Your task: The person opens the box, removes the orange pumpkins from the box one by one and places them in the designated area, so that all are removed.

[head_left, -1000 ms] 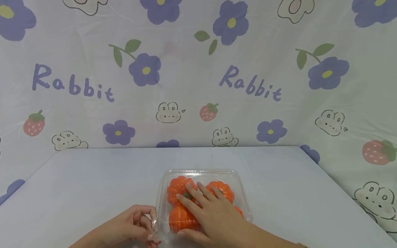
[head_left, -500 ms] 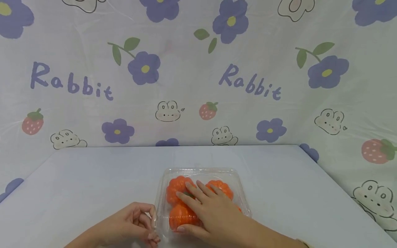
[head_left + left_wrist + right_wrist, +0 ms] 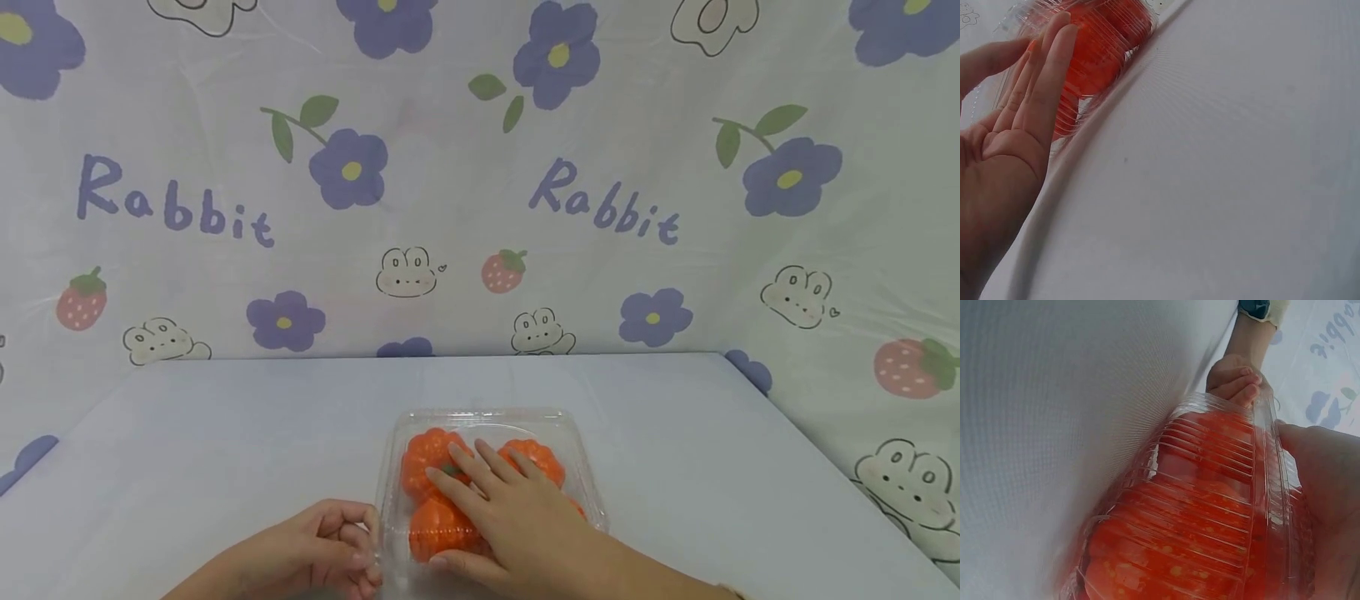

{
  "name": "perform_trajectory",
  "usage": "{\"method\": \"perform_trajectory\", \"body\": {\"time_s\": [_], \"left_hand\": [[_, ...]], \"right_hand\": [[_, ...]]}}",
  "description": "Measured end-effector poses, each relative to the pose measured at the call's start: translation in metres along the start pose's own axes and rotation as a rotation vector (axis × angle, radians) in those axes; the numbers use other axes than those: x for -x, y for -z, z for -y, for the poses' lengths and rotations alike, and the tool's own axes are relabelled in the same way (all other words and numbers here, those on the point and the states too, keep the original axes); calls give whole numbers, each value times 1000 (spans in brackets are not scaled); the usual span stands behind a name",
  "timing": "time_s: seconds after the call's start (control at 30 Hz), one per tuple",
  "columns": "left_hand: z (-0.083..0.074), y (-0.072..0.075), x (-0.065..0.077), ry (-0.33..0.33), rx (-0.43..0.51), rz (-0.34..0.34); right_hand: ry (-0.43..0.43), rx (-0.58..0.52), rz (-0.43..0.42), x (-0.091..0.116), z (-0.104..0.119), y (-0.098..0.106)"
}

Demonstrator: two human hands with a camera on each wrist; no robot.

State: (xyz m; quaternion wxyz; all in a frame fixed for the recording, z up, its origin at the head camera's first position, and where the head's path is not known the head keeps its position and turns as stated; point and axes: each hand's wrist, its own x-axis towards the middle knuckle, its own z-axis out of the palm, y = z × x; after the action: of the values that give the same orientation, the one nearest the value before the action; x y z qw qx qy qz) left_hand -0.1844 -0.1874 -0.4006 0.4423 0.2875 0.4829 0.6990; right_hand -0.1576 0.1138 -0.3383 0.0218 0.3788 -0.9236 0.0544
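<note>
A clear plastic clamshell box (image 3: pixel 585 450) sits at the near middle of the white table, with several orange toy pumpkins (image 3: pixel 438 529) inside. At its left edge, my left hand (image 3: pixel 311 546) pinches the rim between thumb and bent fingers. The right wrist view shows that hand at the rim's far corner, above the ribbed side wall (image 3: pixel 1204 456). My right hand (image 3: pixel 521 521) lies spread on the lid, fingers extended over the pumpkins and hiding part of them. In the left wrist view, the fingers (image 3: pixel 1050 81) look fairly straight beside the box; their exact contact is partly hidden.
The white tabletop (image 3: pixel 225 433) extends around the box on both sides and behind it. Beyond the table's back edge hangs a cloth (image 3: pixel 450 183) printed with flowers, rabbits and strawberries.
My left hand shifts very slightly at the box's left rim, its fingertips moving a little. The right hand stays spread on the lid, and the box keeps its place.
</note>
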Motion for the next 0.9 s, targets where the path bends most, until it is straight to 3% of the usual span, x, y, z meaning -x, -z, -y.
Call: {"method": "perform_trajectory", "body": {"time_s": [0.17,0.3,0.4,0.57,0.8,0.9], "left_hand": [[1,0,-2,6,54,0],[3,0,-2,16,86,-39],[6,2,-3,6,60,-77],[9,7,-7,-8,12,-189],[7,10,-11,-20,-37,-423],[4,9,-14,-23,-64,-492]], "right_hand": [[1,5,5,1,-1,1],[3,-16,13,0,-2,2],[6,-18,13,0,-3,4],[7,-26,17,-1,-3,6],[3,-41,28,-1,-3,8],[3,-46,36,-1,-4,8]]}}
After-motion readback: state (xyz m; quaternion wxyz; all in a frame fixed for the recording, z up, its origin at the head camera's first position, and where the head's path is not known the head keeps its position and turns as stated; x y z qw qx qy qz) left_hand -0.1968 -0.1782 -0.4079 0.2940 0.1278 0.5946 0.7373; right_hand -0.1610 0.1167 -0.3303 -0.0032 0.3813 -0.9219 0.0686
